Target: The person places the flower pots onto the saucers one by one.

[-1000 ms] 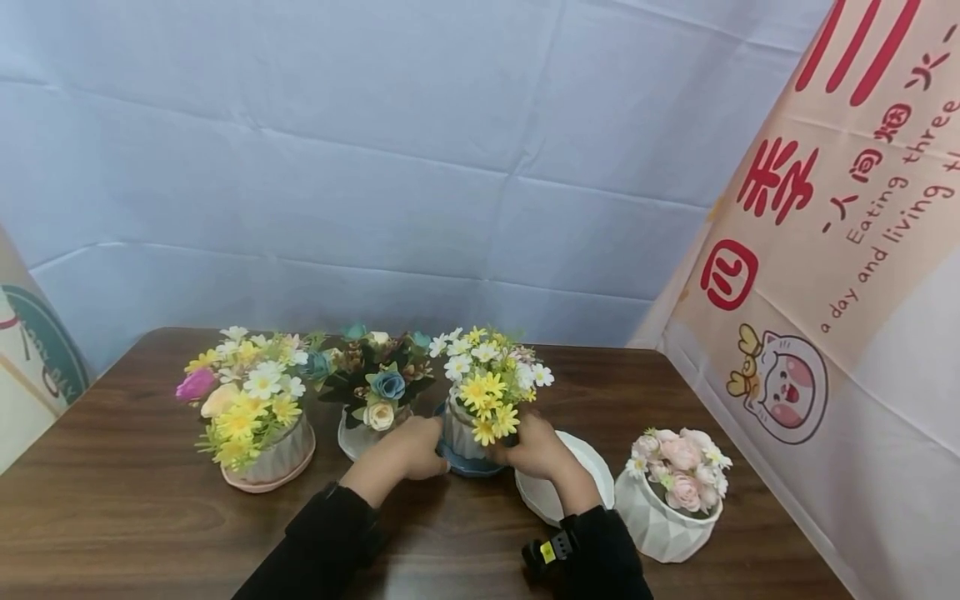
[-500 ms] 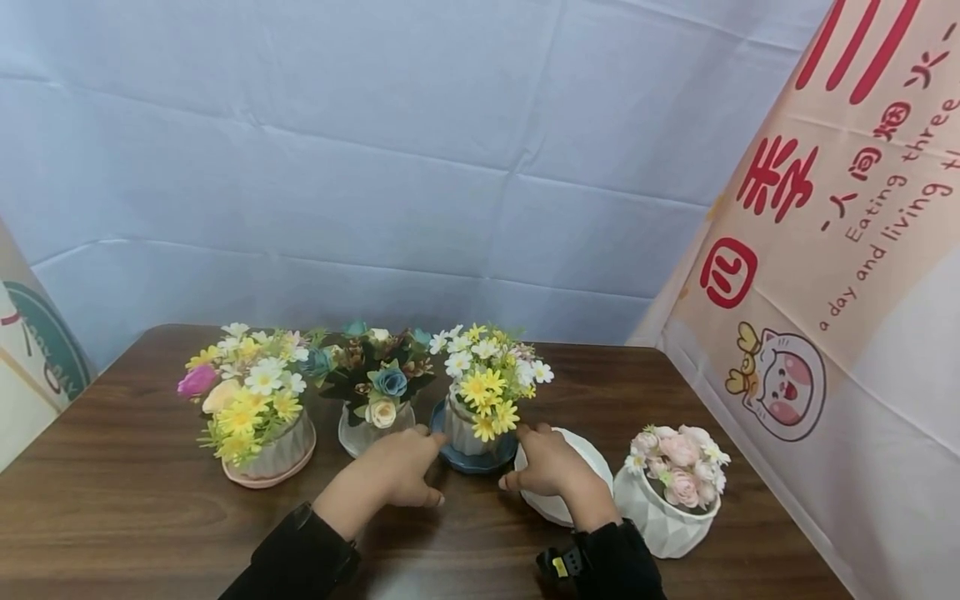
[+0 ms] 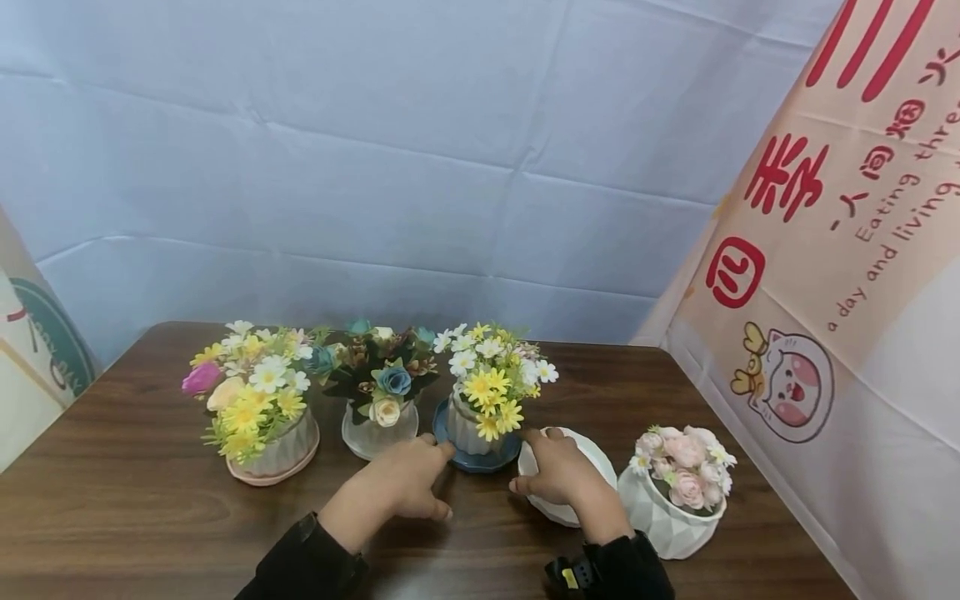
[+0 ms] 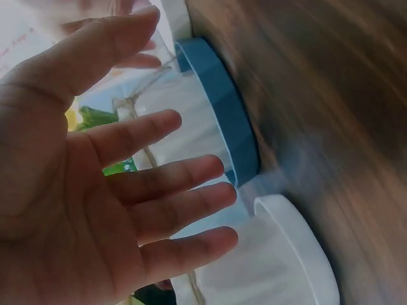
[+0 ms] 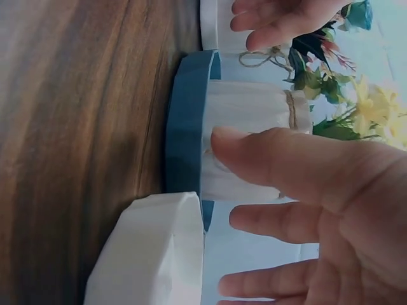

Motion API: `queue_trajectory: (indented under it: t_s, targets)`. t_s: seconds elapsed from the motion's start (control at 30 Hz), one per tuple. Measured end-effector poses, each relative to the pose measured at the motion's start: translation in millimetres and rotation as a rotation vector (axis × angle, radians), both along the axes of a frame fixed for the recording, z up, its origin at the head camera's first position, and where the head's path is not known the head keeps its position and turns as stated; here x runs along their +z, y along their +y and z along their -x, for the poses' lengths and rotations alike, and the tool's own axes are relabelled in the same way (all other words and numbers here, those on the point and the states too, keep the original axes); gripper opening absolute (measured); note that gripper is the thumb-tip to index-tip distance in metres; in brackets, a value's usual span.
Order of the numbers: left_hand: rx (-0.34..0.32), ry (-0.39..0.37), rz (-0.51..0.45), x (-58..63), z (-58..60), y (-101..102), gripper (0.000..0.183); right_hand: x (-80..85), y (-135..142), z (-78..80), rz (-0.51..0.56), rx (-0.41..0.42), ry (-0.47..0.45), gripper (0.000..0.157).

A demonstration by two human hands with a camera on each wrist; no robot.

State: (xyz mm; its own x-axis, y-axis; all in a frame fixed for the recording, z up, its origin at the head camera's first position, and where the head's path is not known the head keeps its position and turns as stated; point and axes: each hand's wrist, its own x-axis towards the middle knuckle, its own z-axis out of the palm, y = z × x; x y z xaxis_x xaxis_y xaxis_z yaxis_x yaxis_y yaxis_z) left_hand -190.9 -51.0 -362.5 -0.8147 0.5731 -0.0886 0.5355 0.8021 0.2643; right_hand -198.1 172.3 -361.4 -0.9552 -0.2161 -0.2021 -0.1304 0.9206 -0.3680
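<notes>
A white ribbed flowerpot [image 3: 467, 430] with yellow and white flowers [image 3: 487, 392] stands upright in a blue saucer [image 3: 480, 461]. Just in front of it on the left is my left hand [image 3: 401, 482], its fingers spread and holding nothing. My right hand [image 3: 561, 471] hovers over a white saucer [image 3: 596, 458] on the other side, also with nothing in its grasp. In the left wrist view, the spread fingers [image 4: 184, 171] overlap the flowerpot. Twine circles the pot's upper part in the right wrist view, where my thumb [image 5: 267, 155] crosses in front of it.
Left of the blue saucer, a pot of blue and cream flowers [image 3: 390, 383] stands on a white saucer [image 3: 367, 442]. Farther left, a flowerpot [image 3: 281, 446] sits on a pink saucer [image 3: 262, 477]. A faceted white pot [image 3: 671, 521] with pink flowers stands at right.
Both hands were at the sides of the pot in the blue saucer. They have let go and drawn apart, the left one left and nearer, the right one right. The pots stayed put.
</notes>
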Motion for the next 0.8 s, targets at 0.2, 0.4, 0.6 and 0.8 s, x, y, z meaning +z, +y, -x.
queue_trajectory:
  t_s: [0.2,0.4,0.6,0.8]
  targets:
    - [-0.011,-0.036,-0.036,-1.0,-3.0,9.8,0.067,3.2,11.2,-12.5,-0.037,-0.032,0.015,0.069]
    - [0.003,-0.073,-0.095,-4.4,-4.5,18.9,0.066,7.9,21.8,-24.8,-0.046,-0.04,0.061,0.07]
    - [0.028,-0.072,-0.118,-7.0,-3.4,27.6,0.056,14.1,35.4,-35.9,-0.004,-0.046,0.083,0.072]
    - [0.094,-0.134,-0.185,-7.9,-1.7,35.4,0.043,14.9,48.6,-44.9,0.036,-0.056,0.112,0.074]
